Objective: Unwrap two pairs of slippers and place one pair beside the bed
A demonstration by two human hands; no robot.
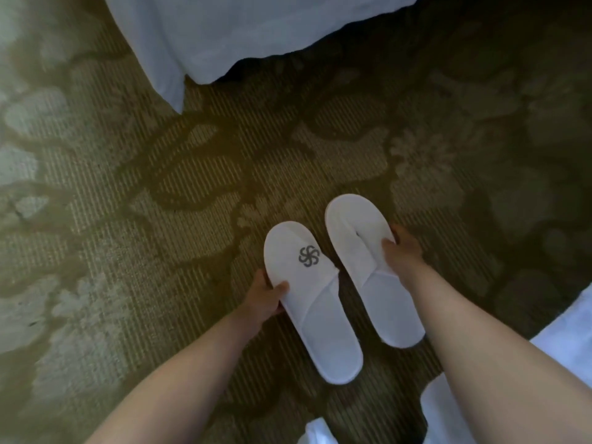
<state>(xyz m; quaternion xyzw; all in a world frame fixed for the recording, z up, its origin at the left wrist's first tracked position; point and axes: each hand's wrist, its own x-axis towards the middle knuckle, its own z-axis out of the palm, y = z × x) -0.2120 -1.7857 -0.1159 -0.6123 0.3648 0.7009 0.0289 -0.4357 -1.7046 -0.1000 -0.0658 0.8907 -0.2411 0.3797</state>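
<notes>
Two white unwrapped slippers are held side by side above the patterned carpet, toes pointing away from me. The left slipper bears a grey swirl logo on its toe cover, and my left hand grips its left edge. My right hand holds the right edge of the right slipper, which sits a little farther from me. I cannot tell whether their soles touch the carpet. The bed, draped in white linen, fills the top of the view, apart from the slippers.
Brown and beige floral carpet covers the floor. White fabric lies at the right edge, and a pale crumpled piece shows at the bottom edge between my forearms. Dark shadow runs under the bed's hanging sheet.
</notes>
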